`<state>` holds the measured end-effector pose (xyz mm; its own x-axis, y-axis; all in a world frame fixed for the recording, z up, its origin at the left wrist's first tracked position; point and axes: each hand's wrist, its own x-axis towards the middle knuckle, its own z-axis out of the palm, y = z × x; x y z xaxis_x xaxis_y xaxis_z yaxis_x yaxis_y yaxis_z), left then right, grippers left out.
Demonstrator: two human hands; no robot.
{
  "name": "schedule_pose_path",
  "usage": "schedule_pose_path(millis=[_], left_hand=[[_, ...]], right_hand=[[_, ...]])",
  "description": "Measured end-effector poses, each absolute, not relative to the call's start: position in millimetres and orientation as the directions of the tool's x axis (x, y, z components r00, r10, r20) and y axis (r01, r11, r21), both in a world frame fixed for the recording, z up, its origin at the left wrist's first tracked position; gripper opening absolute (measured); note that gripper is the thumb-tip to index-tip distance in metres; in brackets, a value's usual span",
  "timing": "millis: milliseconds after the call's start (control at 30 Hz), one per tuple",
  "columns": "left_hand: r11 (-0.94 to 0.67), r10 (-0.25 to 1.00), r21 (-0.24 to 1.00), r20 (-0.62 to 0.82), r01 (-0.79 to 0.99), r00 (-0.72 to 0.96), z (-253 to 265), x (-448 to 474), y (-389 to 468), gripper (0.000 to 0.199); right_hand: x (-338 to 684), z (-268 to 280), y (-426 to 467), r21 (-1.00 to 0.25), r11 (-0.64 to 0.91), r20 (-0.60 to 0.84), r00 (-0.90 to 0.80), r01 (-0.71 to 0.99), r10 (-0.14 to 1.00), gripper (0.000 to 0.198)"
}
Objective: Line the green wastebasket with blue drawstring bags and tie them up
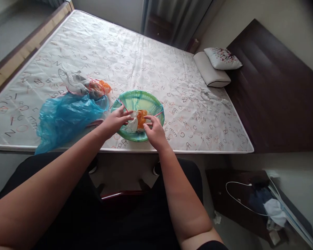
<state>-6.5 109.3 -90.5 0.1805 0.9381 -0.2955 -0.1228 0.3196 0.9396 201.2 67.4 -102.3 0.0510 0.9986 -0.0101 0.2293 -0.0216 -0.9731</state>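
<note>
A round green basin [135, 98], apparently lined with thin bluish-green plastic, sits near the mattress's front edge. Inside it lie a crumpled white plastic bag [131, 125] and a crumpled orange plastic bag [141, 119]. My left hand [117, 121] reaches over the basin's left side, fingers stretched out and apart by the white bag. From the right, my right hand [155, 132] comes in with thumb and fingers apart at the edge of the orange bag. Thin red and blue strings cross the rim by both hands. Whether the fingertips touch the bags is hard to tell.
Left of the basin lies a large blue plastic bag [67, 116], with white and orange crumpled bags [90, 86] behind it. Everything rests on a letter-printed mattress [193, 121]. Pillows [211, 69] lie by the dark headboard [271, 90]. A nightstand [237, 201] with a cable stands lower right.
</note>
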Motion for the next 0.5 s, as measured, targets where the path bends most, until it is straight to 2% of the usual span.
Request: schedule_pose_path(millis=[133, 233, 333, 500], left_hand=[[0.348, 0.933, 0.844, -0.267, -0.407, 0.243, -83.5, 9.0, 98.3, 0.064], [0.389, 0.918, 0.749, -0.268, -0.536, 0.292, -76.4, 23.9, 88.3, 0.054], [0.363, 0.931, 0.750, -0.267, -0.554, 0.248, -73.0, 26.5, 89.5, 0.045], [0.228, 0.953, 0.778, -0.301, -0.585, -0.028, -70.5, -13.3, 121.2, 0.031]], right_hand=[[182.6, -101.3, 69.1, -0.970, -0.118, -0.135, 0.070, -0.210, 0.988, 0.032], [168.6, -98.4, 69.9, -0.900, -0.048, -0.161, 0.228, -0.434, 0.960, 0.022], [163.4, -91.4, 72.0, -0.878, 0.033, -0.145, 0.332, -0.478, 0.932, 0.018], [195.6, -72.0, 83.5, -0.902, 0.143, -0.038, 0.405, -0.407, 0.914, 0.016]])
